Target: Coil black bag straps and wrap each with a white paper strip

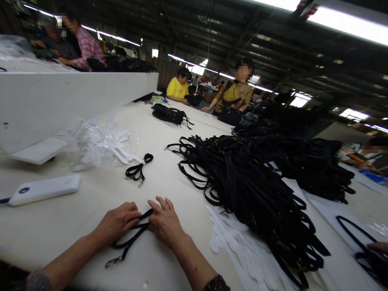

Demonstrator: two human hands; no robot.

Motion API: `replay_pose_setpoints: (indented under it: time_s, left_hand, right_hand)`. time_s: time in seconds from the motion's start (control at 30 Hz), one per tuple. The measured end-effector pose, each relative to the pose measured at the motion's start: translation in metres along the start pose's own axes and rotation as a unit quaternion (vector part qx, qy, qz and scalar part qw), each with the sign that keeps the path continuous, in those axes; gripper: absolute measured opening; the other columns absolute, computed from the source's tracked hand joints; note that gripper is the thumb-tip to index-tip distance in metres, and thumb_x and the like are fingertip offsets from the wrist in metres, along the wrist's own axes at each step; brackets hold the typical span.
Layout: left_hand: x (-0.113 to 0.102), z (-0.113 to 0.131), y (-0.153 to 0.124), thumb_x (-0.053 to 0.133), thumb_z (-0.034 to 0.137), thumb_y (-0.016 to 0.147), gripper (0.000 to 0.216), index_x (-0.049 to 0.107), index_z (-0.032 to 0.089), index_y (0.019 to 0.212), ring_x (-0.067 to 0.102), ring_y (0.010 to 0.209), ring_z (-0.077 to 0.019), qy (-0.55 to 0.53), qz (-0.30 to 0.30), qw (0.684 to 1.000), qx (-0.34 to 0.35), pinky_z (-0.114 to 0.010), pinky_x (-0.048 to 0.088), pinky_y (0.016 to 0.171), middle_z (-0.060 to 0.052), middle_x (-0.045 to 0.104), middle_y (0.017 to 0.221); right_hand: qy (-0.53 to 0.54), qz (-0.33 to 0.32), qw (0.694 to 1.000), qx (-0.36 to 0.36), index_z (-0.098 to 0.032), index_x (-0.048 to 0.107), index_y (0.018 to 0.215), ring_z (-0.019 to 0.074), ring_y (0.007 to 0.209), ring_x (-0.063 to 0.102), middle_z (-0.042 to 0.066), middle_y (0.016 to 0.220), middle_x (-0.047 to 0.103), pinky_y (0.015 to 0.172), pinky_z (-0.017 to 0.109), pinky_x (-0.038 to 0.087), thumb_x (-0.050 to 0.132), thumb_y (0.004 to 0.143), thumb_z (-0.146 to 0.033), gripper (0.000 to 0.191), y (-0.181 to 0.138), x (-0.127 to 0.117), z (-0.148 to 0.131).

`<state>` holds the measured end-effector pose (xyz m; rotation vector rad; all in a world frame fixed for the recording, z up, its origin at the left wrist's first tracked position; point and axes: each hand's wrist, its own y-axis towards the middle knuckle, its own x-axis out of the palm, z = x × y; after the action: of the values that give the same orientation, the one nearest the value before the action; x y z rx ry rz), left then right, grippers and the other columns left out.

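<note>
A narrow black strap with a metal snap hook at its end lies folded in loops on the table before me. My left hand has its fingers pinched together over the strap's upper loop. On the other side, my right hand grips the doubled strap low between thumb and fingers, with its outer fingers raised. Just beyond my hands lies a bundled black strap, wrapped at its middle with a white band, its snap hooks toward me.
To the right spreads a large pile of black straps, with white paper strips beside it. Clear plastic bags and a white power bank sit left. A black bag lies farther back. Co-workers stand around; a person's hand enters at right.
</note>
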<state>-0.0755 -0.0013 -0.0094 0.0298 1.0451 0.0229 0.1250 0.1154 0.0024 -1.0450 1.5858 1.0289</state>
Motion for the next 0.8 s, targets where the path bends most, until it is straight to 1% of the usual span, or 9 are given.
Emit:
replay_pose_setpoints:
  time_s: [0.13, 0.2, 0.27, 0.37, 0.43, 0.5, 0.6, 0.7, 0.8]
  left_hand:
    - [0.002, 0.000, 0.003, 0.047, 0.041, 0.095, 0.026, 0.071, 0.034, 0.103, 0.059, 0.099, -0.0212, -0.035, -0.035, 0.999, -0.019, -0.033, 0.047, 0.087, -0.001, 0.066, 0.099]
    - [-0.002, -0.007, 0.005, 0.048, 0.046, 0.094, 0.029, 0.070, 0.036, 0.109, 0.060, 0.102, -0.0221, -0.069, -0.047, 0.996, -0.030, -0.034, 0.046, 0.092, -0.001, 0.068, 0.103]
    - [-0.011, -0.017, 0.007, 0.042, 0.050, 0.095, 0.037, 0.068, 0.035, 0.116, 0.060, 0.109, -0.0229, -0.129, -0.063, 0.988, -0.057, -0.035, 0.045, 0.100, 0.000, 0.070, 0.112]
    - [-0.027, -0.029, 0.005, 0.021, 0.050, 0.099, 0.054, 0.065, 0.031, 0.124, 0.063, 0.113, -0.0215, -0.204, -0.089, 0.970, -0.098, -0.033, 0.046, 0.103, 0.000, 0.072, 0.118]
    - [-0.032, -0.029, 0.000, 0.021, 0.052, 0.099, 0.055, 0.060, 0.030, 0.130, 0.063, 0.116, -0.0217, -0.205, -0.095, 0.968, -0.109, -0.034, 0.046, 0.104, -0.001, 0.071, 0.123]
    - [-0.029, -0.018, -0.008, 0.038, 0.061, 0.093, 0.057, 0.055, 0.029, 0.137, 0.059, 0.123, -0.0256, -0.153, -0.083, 0.978, -0.114, -0.039, 0.042, 0.109, -0.003, 0.066, 0.133]
    - [-0.008, 0.002, -0.021, 0.059, 0.065, 0.079, 0.078, 0.047, 0.024, 0.144, 0.050, 0.132, -0.0333, -0.003, -0.029, 0.995, -0.095, -0.050, 0.036, 0.112, -0.010, 0.056, 0.144]
    - [0.015, 0.007, -0.032, 0.059, 0.059, 0.083, 0.078, 0.038, 0.022, 0.148, 0.042, 0.139, -0.0332, 0.065, 0.043, 0.994, -0.075, -0.052, 0.034, 0.113, -0.011, 0.047, 0.152]
    - [0.022, -0.009, -0.037, 0.051, 0.053, 0.092, 0.061, 0.042, 0.025, 0.145, 0.048, 0.134, -0.0281, 0.032, 0.080, 0.994, -0.060, -0.046, 0.040, 0.111, -0.008, 0.053, 0.148]
  right_hand:
    - [0.056, -0.043, 0.997, 0.013, -0.027, 0.067, 0.100, 0.0216, 0.122, 0.050, 0.001, 0.124, 0.064, 0.112, 0.050, 0.026, 0.062, 0.092, -0.037, 0.014, 0.012, 0.005, -0.004]
    - [0.065, -0.049, 0.996, 0.030, -0.027, 0.066, 0.101, 0.0189, 0.107, 0.057, 0.001, 0.109, 0.068, 0.107, 0.047, 0.031, 0.061, 0.093, -0.038, 0.015, 0.014, 0.009, -0.006]
    - [0.057, -0.041, 0.996, 0.051, -0.026, 0.066, 0.100, 0.0188, 0.099, 0.058, 0.001, 0.105, 0.068, 0.098, 0.041, 0.038, 0.060, 0.093, -0.039, 0.016, 0.013, 0.012, -0.009]
    - [0.043, -0.026, 0.996, 0.076, -0.025, 0.066, 0.098, 0.0195, 0.096, 0.057, 0.001, 0.106, 0.068, 0.087, 0.035, 0.041, 0.062, 0.092, -0.037, 0.015, 0.011, 0.016, -0.013]
    - [0.039, -0.021, 0.995, 0.086, -0.024, 0.066, 0.097, 0.0195, 0.096, 0.057, 0.001, 0.106, 0.068, 0.085, 0.033, 0.041, 0.064, 0.090, -0.036, 0.013, 0.011, 0.017, -0.016]
    - [0.034, -0.018, 0.995, 0.093, -0.025, 0.066, 0.097, 0.0194, 0.096, 0.056, 0.000, 0.104, 0.068, 0.084, 0.033, 0.041, 0.063, 0.090, -0.035, 0.013, 0.010, 0.017, -0.018]
    - [0.029, -0.010, 0.995, 0.096, -0.024, 0.065, 0.097, 0.0188, 0.094, 0.056, 0.000, 0.102, 0.067, 0.084, 0.033, 0.041, 0.063, 0.091, -0.035, 0.012, 0.009, 0.018, -0.019]
    - [0.034, 0.005, 0.995, 0.092, -0.023, 0.064, 0.096, 0.0181, 0.097, 0.056, 0.000, 0.104, 0.067, 0.085, 0.033, 0.040, 0.066, 0.089, -0.034, 0.012, 0.004, 0.021, -0.018]
    - [0.045, 0.020, 0.996, 0.078, -0.023, 0.063, 0.094, 0.0181, 0.100, 0.057, -0.001, 0.106, 0.068, 0.088, 0.033, 0.039, 0.069, 0.087, -0.032, 0.012, -0.001, 0.022, -0.015]
